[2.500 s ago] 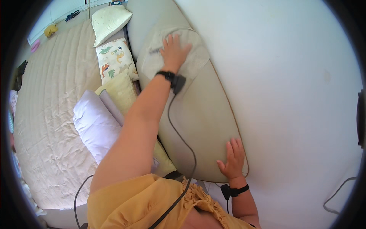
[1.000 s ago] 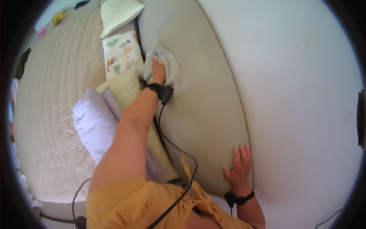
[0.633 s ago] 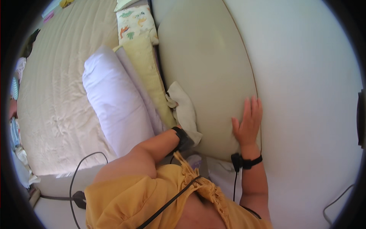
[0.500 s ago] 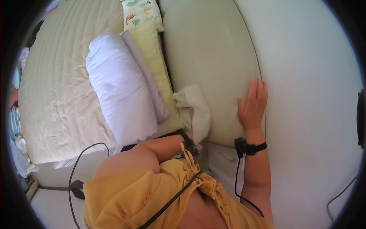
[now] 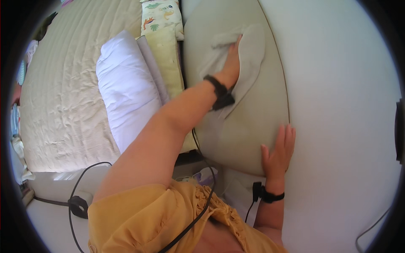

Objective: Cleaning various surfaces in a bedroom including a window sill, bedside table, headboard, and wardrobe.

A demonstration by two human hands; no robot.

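My left hand (image 5: 230,67) is on a pale cloth (image 5: 252,55), pressing it against the upper part of a padded beige headboard (image 5: 236,135). Folds of the cloth drape around the hand and cover some of its fingers; the cloth's near end is smeared by motion. Lower down, my right hand (image 5: 278,154) rests flat on the headboard close to its piped right edge, fingers stretched and thumb apart, holding nothing. Each wrist wears a black strap with a small device.
Left of the headboard lies a bed with a quilted beige cover (image 5: 63,105). On it are a rolled white quilt (image 5: 126,84), a yellow folded pad (image 5: 162,55) and a patterned pillow (image 5: 162,19). A white wall (image 5: 341,105) borders the right. Black cables (image 5: 78,181) hang near my body.
My left hand has swept the cloth from the headboard's near left corner up toward its far part. My right hand has slid nearer along the edge.
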